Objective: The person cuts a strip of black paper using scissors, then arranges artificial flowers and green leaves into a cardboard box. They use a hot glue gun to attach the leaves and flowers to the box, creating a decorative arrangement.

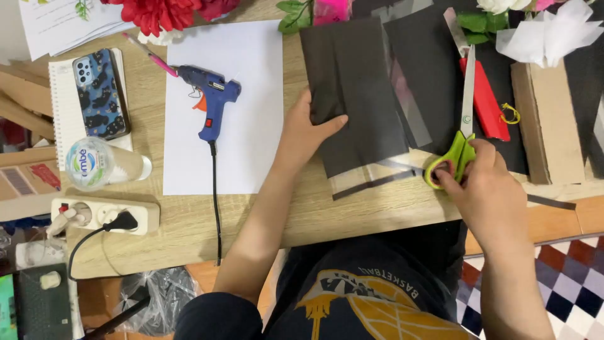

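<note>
Head view: our left hand (307,129) pins a sheet of black paper (352,94) to the wooden table (189,220) while our right hand (481,179) grips green-handled scissors (462,135).

Our left fingers lie flat on the sheet's left edge, thumb on top. Our right fingers are curled through the scissor loops; the blades look shut, though we cannot be sure. A red cutter (486,101) lies just beside the blades, a blue glue gun (211,97) rests on white paper (251,63) to the left, and a phone (100,94) sits beyond it.
</note>
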